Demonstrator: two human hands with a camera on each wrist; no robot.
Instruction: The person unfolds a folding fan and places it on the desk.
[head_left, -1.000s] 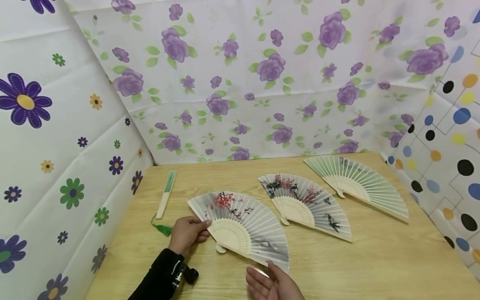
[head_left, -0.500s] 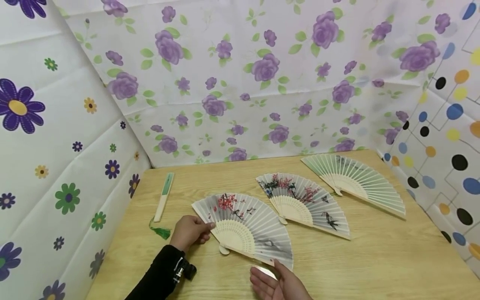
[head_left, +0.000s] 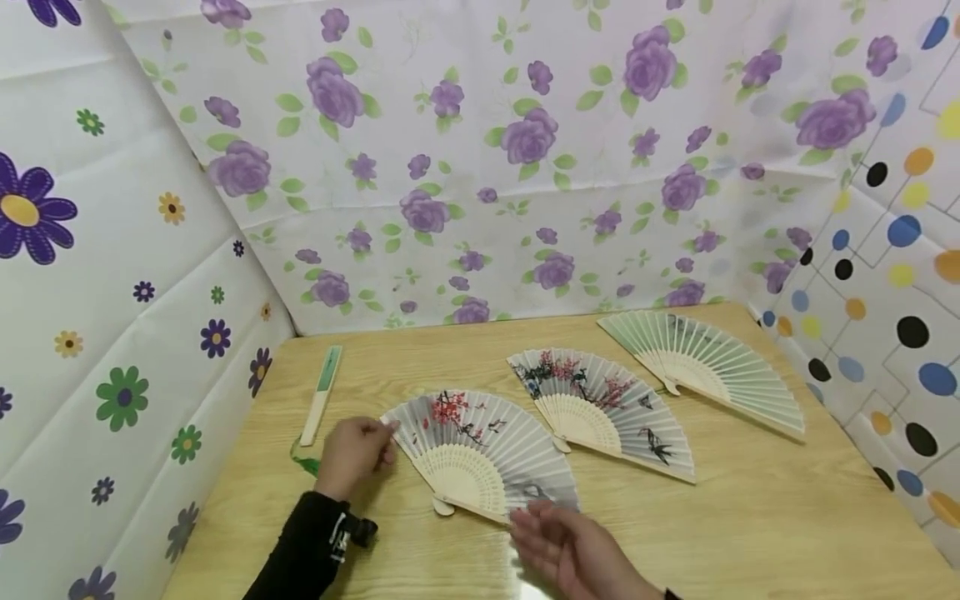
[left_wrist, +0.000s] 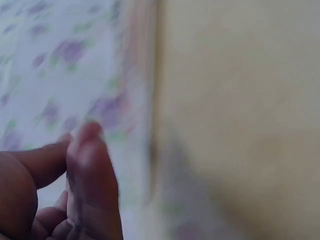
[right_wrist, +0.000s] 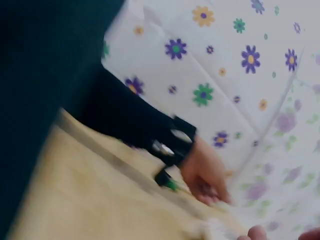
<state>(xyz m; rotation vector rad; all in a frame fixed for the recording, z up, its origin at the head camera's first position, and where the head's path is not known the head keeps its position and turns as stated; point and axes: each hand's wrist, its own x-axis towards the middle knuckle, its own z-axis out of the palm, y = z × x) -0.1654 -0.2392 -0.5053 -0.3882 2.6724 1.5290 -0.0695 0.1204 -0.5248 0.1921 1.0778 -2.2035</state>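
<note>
An unfolded paper fan (head_left: 468, 450) with red blossoms lies on the wooden table, pale ribs toward the front. My left hand (head_left: 354, 457) is beside its left edge, thumb tip at the fan's upper left corner and fingers loosely bent. In the left wrist view, thumb and fingers (left_wrist: 92, 175) show a gap between them and the blurred fan edge (left_wrist: 150, 100). My right hand (head_left: 573, 546), palm turned inward and fingers relaxed, overlaps the fan's lower right corner, hiding it. From the right wrist, the left hand (right_wrist: 205, 172) appears across the table.
A second open fan (head_left: 603, 412) with pink blossoms and birds lies to the right. Behind it is an open green fan (head_left: 708, 367). A folded green fan (head_left: 322, 396) with a green tassel (head_left: 307, 464) lies at left. Patterned cloth walls (head_left: 480, 217) enclose the table (head_left: 712, 533).
My left hand has let go of the blossom fan's left edge and drawn back leftward. My right hand has risen over the fan's lower right corner. The other fans stay put.
</note>
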